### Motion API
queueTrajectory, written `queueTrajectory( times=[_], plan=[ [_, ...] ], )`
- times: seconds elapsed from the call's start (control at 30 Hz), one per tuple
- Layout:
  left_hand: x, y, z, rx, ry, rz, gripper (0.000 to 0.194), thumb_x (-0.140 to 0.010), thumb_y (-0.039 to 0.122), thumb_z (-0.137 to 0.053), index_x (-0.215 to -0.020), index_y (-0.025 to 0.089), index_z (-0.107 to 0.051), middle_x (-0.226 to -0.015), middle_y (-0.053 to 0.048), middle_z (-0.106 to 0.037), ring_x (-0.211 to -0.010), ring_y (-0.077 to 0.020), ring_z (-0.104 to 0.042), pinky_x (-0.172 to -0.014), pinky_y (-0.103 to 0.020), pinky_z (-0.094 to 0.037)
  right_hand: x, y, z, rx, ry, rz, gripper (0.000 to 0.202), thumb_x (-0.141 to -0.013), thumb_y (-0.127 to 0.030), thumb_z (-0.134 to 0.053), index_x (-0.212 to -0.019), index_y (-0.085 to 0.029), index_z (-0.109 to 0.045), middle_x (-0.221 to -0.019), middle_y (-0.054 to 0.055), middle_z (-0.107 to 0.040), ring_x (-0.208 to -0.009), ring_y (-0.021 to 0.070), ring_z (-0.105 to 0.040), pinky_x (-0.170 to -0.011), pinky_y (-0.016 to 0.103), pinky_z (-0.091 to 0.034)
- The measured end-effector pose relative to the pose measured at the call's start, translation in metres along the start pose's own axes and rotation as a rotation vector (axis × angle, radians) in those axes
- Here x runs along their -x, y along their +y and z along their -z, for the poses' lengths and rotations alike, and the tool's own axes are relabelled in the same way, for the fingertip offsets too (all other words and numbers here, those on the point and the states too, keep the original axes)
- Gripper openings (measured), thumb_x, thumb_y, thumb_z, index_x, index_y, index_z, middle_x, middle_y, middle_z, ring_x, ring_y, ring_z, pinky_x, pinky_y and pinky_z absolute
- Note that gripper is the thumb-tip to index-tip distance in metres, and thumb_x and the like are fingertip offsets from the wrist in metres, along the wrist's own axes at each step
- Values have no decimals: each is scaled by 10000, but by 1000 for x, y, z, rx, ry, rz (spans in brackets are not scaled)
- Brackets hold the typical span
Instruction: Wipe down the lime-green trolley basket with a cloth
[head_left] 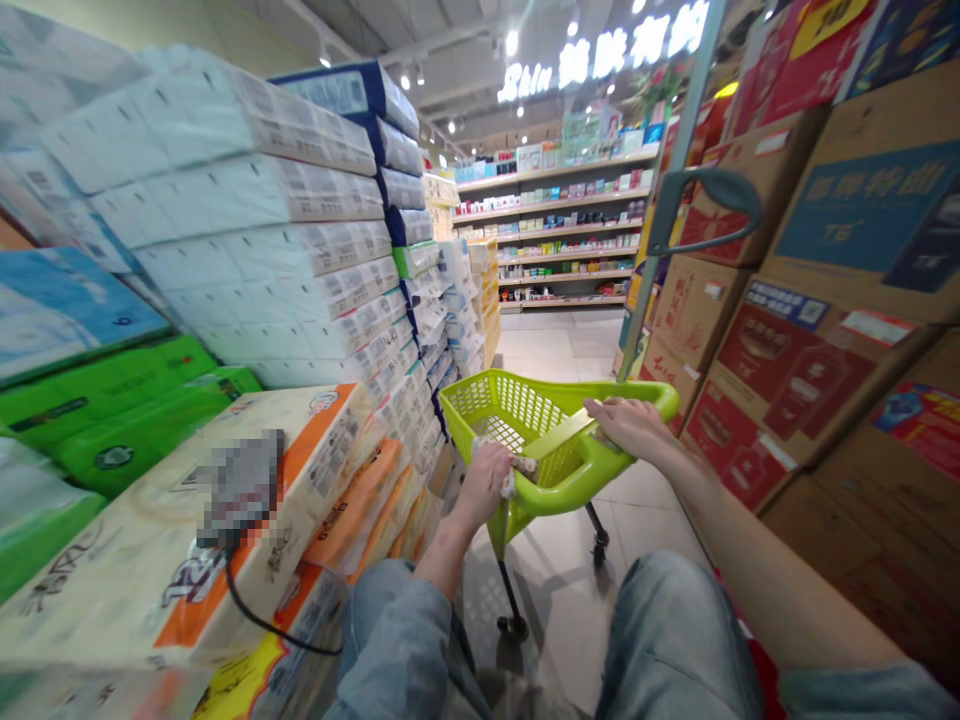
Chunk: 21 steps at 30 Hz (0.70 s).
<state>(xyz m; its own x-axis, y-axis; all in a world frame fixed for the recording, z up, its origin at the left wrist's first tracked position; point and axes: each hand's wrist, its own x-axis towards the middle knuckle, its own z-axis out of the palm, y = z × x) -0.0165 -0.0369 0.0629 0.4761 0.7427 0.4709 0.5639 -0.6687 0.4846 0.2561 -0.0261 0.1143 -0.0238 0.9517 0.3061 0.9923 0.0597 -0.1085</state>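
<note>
A lime-green plastic shopping cart [551, 440] on thin dark legs with casters stands in front of my knees. Its perforated basket looks to hold nothing. My left hand [486, 480] is closed at the near left corner of the rim, around a crumpled whitish patterned cloth [528, 466] that presses against the cart. On the right, my right hand [630, 425] grips the cart's near bar beside the curved handle, fingers bent over it. The undersides of both hands are hidden.
Tall stacks of wrapped tissue packs [247, 220] rise on the left; a pixelated device [244, 490] with a black cable lies on a cream pack [112, 540]. Cardboard cartons [810, 360] and a grey metal post [660, 220] line the right. Ahead, tiled floor leads to stocked shelves [570, 233].
</note>
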Motion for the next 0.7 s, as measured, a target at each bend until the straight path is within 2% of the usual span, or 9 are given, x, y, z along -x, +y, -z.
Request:
queueTrajectory(
  times=[0.1,0.17,0.33,0.47,0.6,0.7],
  plan=[
    [-3,4,-4,-58,-40,2,473,-937,284,-145,-769,168,-571,-805,-54,-545,-821,-158,-485,-800,-321,-398,3,-8,2,-1,-23,-80,585,-855,-626,-233,-884,-296,-715,-1061,58,-636,-1008,279,-503,-855,441,-317],
    [-8,6,-2,-56,-102,-7,478,-936,306,-156,-736,167,-567,-775,-46,-537,-783,-153,-484,-773,-306,-401,5,-8,4,0,-30,-62,586,-844,-640,-249,-881,-289,-716,-1059,60,-629,-981,269,-503,-853,436,-315],
    [-30,12,8,68,-346,32,459,-925,355,-207,-799,175,-610,-821,-24,-593,-802,-136,-528,-779,-261,-413,8,2,6,-4,-19,24,580,-854,-612,-250,-840,-271,-719,-1007,61,-634,-915,248,-511,-838,421,-329],
    [-48,13,2,42,-532,121,431,-902,413,-258,-863,182,-620,-844,-16,-629,-798,-144,-562,-763,-260,-433,9,5,5,-1,-19,27,538,-862,-577,-280,-829,-269,-719,-986,53,-639,-921,242,-512,-844,413,-328],
    [-53,13,-12,-120,-535,216,423,-892,431,-273,-851,164,-598,-862,-61,-638,-807,-183,-582,-743,-299,-441,8,6,7,-26,-33,24,488,-869,-540,-304,-852,-280,-717,-1008,36,-641,-946,232,-512,-854,392,-328],
    [-50,17,-18,-169,-418,295,441,-903,450,-237,-889,153,-563,-895,-86,-632,-844,-197,-588,-753,-308,-438,7,7,8,-50,-36,33,463,-870,-522,-322,-852,-280,-716,-1027,25,-644,-963,220,-514,-864,374,-326]
  ],
)
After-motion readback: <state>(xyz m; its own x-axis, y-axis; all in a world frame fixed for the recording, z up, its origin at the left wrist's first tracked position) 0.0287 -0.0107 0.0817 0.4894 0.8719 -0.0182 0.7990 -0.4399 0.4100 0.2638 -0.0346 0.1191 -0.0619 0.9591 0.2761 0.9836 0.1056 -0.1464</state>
